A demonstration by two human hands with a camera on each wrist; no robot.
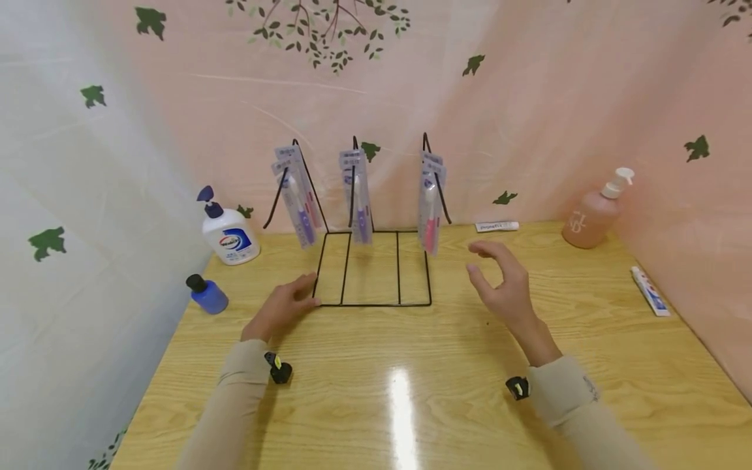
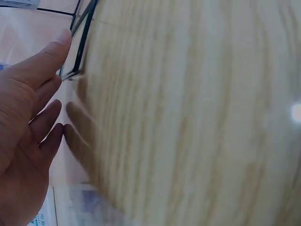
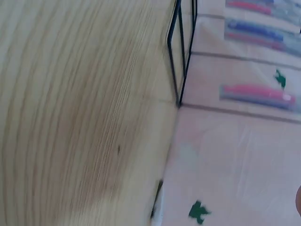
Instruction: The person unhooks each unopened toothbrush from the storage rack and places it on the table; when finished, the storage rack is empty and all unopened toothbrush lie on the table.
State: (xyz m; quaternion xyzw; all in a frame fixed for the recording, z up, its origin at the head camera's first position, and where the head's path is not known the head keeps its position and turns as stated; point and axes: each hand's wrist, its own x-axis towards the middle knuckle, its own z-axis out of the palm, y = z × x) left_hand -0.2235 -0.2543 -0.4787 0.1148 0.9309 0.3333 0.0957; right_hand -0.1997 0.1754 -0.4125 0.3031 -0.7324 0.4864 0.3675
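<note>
A black wire display rack stands on the table. Packaged toothbrushes hang from its three arms: a purple one at left, another purple one in the middle and a pink one at right, each with another pack partly hidden behind. My left hand is at the rack's front left corner, thumb and fingertips right at the wire; the left wrist view shows that thumb beside the frame. To the right of the rack, my right hand is held with thumb and fingers apart, nothing between them.
At left stand a white pump bottle and a small blue bottle. A toothpaste tube lies behind my right hand. Farther right are a pink pump bottle and another tube. A patterned curtain hangs behind.
</note>
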